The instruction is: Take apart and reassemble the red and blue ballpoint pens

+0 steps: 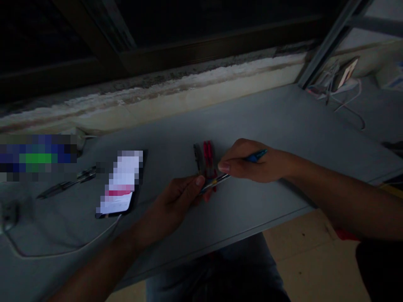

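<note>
Head view: left hand (178, 205) and right hand (252, 161) meet over a cluster of red and dark grey pens (204, 159)

The left hand is curled closed around a slim silver pen with a yellow band (214, 183), its thumb on top. The right hand pinches a blue pen (256, 156) between its curled fingers, and its fingertips (224, 166) sit just beside the silver barrel. Whether the cluster rests on the grey worktop (252, 121) or is partly held cannot be told from this dim view. These pens should prove light, stiff and a little slippery, so mid-barrel looks the surest place to grip. Further left lie two dark pens (67, 182) near a smartphone with a blurred screen (121, 184), which has a thin white cable (63, 255) trailing from it.
</note>
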### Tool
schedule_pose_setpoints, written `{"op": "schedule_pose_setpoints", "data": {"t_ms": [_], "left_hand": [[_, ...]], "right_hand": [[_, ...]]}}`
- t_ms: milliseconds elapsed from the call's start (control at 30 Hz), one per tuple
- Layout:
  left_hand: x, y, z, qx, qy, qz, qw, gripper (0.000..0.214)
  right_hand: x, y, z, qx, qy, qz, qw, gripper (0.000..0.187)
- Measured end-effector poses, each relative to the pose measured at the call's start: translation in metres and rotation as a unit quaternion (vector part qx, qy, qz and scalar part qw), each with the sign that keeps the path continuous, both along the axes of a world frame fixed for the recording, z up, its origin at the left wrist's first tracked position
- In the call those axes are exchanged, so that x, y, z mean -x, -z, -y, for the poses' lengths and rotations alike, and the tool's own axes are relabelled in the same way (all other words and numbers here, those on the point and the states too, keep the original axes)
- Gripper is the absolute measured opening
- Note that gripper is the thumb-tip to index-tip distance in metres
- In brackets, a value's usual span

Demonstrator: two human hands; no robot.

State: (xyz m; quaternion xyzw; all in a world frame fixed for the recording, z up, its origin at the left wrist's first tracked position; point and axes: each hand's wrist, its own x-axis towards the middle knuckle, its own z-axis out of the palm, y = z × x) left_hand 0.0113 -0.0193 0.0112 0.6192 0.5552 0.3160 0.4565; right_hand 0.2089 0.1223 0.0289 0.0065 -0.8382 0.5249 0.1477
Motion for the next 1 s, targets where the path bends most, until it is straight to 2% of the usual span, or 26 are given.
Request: {"op": "schedule_pose_setpoints", "data": {"t_ms": [67,133,233,367,467,533,600,800,867,1000], "left_hand": [[0.005,0.001,0.000,0.029,0.004,0.004,1.000,0.054],[0.012,0.004,-0.001,0.026,-0.009,-0.005,1.000,0.054],[0.021,0.007,-0.004,-0.015,-0.045,-0.045,0.998,0.053],[0.022,0.007,-0.007,-0.075,-0.067,-0.088,0.991,0.051],[0.019,0.006,-0.009,-0.116,-0.084,-0.120,0.982,0.047],[0.018,0.005,-0.010,-0.127,-0.102,-0.142,0.976,0.043],[0.017,0.005,-0.010,-0.129,-0.121,-0.160,0.971,0.041],[0.015,0.006,-0.011,-0.127,-0.150,-0.184,0.963,0.040],[0.015,0.006,-0.011,-0.120,-0.157,-0.190,0.962,0.041],[0.015,0.007,-0.011,-0.114,-0.166,-0.195,0.960,0.043]], "right_hand": [[0.000,-0.001,-0.002,-0.032,-0.022,-0.006,0.999,0.039],[0.001,-0.001,-0.004,-0.026,-0.007,-0.002,1.000,0.034],[0.003,0.001,-0.010,0.021,0.047,-0.011,0.999,0.027],[0.003,0.002,-0.016,0.061,0.085,0.003,0.994,0.025],[0.003,0.002,-0.021,0.041,0.124,0.038,0.991,0.029],[0.003,0.003,-0.023,0.018,0.136,0.016,0.990,0.021],[0.003,0.005,-0.026,0.016,0.145,-0.011,0.989,0.025],[0.003,0.013,-0.035,0.044,0.155,0.012,0.987,0.023],[0.003,0.014,-0.037,0.047,0.154,-0.014,0.987,0.036],[0.005,0.015,-0.039,0.087,0.169,0.022,0.982,0.026]]}}
